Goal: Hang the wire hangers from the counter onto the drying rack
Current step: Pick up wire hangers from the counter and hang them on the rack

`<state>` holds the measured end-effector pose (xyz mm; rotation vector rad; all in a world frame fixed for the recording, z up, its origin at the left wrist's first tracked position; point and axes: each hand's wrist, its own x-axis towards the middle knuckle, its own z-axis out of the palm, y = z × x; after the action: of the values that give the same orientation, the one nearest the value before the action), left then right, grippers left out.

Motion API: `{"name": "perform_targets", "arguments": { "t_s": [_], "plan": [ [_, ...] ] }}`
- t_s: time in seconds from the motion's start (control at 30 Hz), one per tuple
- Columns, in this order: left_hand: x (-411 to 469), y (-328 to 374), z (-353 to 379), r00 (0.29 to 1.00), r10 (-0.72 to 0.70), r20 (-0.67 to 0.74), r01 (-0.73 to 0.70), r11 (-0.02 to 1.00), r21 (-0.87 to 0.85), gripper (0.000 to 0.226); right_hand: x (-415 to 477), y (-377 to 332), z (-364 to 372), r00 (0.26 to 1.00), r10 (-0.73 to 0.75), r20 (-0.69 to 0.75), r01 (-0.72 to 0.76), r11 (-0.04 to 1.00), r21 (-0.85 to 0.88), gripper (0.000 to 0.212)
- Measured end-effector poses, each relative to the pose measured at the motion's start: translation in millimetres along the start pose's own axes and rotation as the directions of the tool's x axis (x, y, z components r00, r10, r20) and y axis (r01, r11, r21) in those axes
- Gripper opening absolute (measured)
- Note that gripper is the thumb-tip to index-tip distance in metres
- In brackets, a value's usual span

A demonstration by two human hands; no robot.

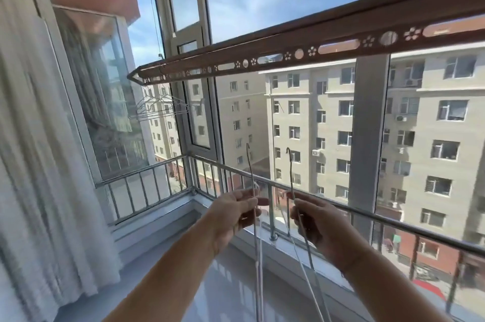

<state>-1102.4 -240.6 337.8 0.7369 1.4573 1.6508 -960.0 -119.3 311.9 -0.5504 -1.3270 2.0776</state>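
My left hand pinches the neck of a wire hanger whose hook points up. My right hand grips a second wire hanger, hook also up. Both hangers' lower wires run down past my forearms and out of the frame. The brown drying rack bar, pierced with slots and round holes, crosses overhead from left to upper right, well above both hooks. Several wire hangers hang in a bunch under the rack's far left end.
A steel railing runs along the window just beyond my hands. White curtains hang on the left. A grey counter lies below my arms. Window frames and glass enclose the balcony corner; apartment blocks stand outside.
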Motion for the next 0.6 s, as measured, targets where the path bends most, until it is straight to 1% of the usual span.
{"name": "perform_targets", "arguments": {
  "t_s": [0.17,0.27,0.37,0.5,0.6],
  "plan": [
    [53,34,-64,0.991,0.050,-0.126,-0.048,0.999,0.019,0.023,93,0,53,0.994,-0.034,0.105,0.036,0.999,-0.012,0.018],
    [81,54,-99,0.979,0.082,-0.189,-0.083,0.997,-0.002,0.024,146,-3,81,0.980,-0.057,0.191,0.063,0.998,-0.029,0.019],
    [107,73,-133,0.964,0.104,-0.245,-0.108,0.994,-0.003,0.024,192,-6,108,0.969,-0.051,0.242,0.064,0.997,-0.046,0.021],
    [146,96,-177,0.949,0.127,-0.288,-0.142,0.989,-0.031,0.019,253,-4,145,0.954,-0.066,0.293,0.088,0.994,-0.064,0.024],
    [180,111,-215,0.943,0.152,-0.296,-0.167,0.986,-0.027,0.019,302,0,173,0.952,-0.081,0.296,0.106,0.992,-0.068,0.025]
  ]
}}
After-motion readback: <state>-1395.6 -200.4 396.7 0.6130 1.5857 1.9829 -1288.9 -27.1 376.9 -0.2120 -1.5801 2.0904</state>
